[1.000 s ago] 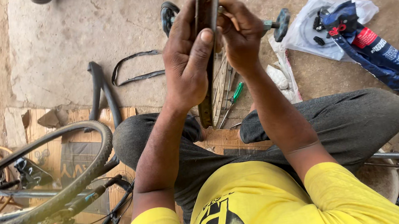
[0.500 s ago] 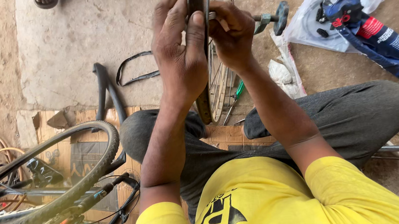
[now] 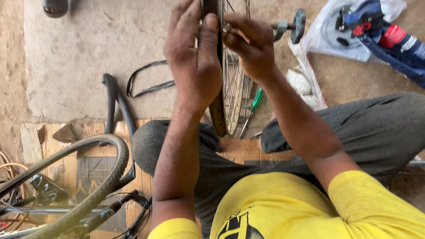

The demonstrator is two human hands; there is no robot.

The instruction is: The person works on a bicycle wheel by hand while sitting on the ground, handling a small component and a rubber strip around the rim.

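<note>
Between the knees of the seated person, in the head view, a bicycle wheel point(image 3: 235, 90) stands upright on its edge, seen almost edge-on. Its long line runs from the cardboard mat point(image 3: 87, 159) under the legs straight away toward the top of the picture, where it passes out of frame.

The left hand point(image 3: 192, 60) is wrapped over the rim from the left side, palm against the dark tyre edge, thumb lying along the rim and pointing up, fingers closed around it. The right hand point(image 3: 250, 48) comes in from the right at the same height, fingertips pinched together on something small and pale right at the rim; what it is cannot be told. The two hands nearly touch, with the rim between them. Neither is clearly the nearer: both are on the wheel.

The wheel shows a thin metal rim, many fine bright spokes fanning to the right, and a dark worn band on its left edge. An axle with a dark pedal-like end point(image 3: 291, 26) sticks out to the right, just beyond the right hand.

Near the wheel's foot lies a green-handled tool point(image 3: 255, 101). Left of the legs are a loose black tube point(image 3: 115, 107) and another tyred wheel point(image 3: 62, 197). Far right sits a white plastic bag point(image 3: 332, 29) with blue packaging point(image 3: 404, 54).
</note>
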